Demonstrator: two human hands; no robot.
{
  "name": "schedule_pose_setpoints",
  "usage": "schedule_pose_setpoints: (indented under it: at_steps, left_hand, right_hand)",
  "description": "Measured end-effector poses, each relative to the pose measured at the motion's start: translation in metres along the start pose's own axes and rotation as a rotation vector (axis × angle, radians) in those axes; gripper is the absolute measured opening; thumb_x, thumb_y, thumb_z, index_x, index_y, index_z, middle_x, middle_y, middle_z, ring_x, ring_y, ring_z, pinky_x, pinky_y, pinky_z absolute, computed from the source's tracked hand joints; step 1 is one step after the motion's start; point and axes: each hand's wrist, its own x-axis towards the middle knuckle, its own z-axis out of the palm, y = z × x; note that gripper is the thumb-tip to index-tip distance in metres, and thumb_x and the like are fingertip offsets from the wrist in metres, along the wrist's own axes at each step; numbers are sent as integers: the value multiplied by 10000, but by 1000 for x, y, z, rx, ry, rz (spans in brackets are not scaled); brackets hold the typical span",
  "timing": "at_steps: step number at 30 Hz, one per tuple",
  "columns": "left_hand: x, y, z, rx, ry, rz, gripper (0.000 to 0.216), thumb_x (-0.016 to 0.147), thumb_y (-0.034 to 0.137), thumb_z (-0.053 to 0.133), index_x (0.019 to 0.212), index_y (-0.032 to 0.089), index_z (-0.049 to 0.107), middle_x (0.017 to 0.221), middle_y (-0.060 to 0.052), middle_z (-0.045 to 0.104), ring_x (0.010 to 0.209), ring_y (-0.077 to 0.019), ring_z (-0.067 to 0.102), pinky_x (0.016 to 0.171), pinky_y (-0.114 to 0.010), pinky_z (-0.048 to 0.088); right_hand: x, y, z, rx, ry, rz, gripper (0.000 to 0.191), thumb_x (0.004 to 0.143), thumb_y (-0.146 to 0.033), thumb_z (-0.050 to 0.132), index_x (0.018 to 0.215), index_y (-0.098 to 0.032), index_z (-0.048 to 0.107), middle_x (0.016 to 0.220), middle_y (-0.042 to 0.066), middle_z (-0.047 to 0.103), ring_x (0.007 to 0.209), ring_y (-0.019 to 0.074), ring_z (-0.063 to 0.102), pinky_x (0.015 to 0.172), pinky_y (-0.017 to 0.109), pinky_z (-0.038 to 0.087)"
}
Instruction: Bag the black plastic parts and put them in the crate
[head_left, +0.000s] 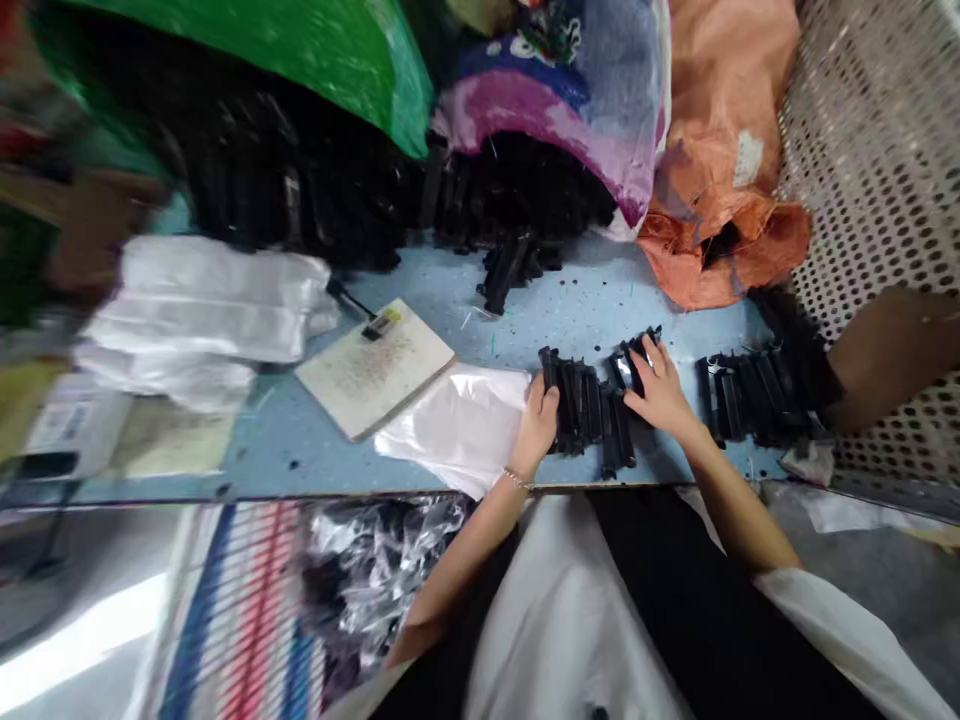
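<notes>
On the near side of the table [540,325], a row of parts [576,400] is lying between a bag stack [450,412] at left and another row [763,390] at right. A board [375,370] is lying left of the stack; sacks [712,130] are resting farther back.

Workshop — speckled blue bench [270,440], sacks [330,70] spilling black parts [292,200], piled plastic bags [457,415]

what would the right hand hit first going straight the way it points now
The right hand would first meet the black pieces it seems to touch; beyond them, across blue tabletop, probably the black pile at the purple-edged sack. Depth is unclear.
</notes>
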Motion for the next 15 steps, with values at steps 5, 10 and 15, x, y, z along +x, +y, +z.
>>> schedule_pose_setpoints:
  at_steps: [5,10,15]
  left_hand:
    - [-1,15,-7,-484,-84,-202,421,867,412,570,1210,173,615,1266,-89,676,1259,-271,586,1109,-435,438]
    - [-26,42,-10,-801,-36,-161,499,807,421,725,1243,233,573,1164,-47,698,1071,-217,673,974,-350,528]
    - [-49,45,6,-697,32,36,617,830,395,741,1369,282,462,1418,-52,545,1274,-205,551,1097,-332,435]
  right_hand:
    - [2,-20,-42,108,148,-35,525,919,-419,551,1387,-183,527,1559,177,386,1469,406,290,1142,659,294]
    - [-31,-96,-47,583,-112,-39,481,937,-426,575,1367,-221,513,1172,113,688,958,235,697,887,430,570]
    - [-43,-127,-18,810,-254,62,562,886,-363,643,1406,-242,469,1245,103,671,973,230,710,848,402,588]
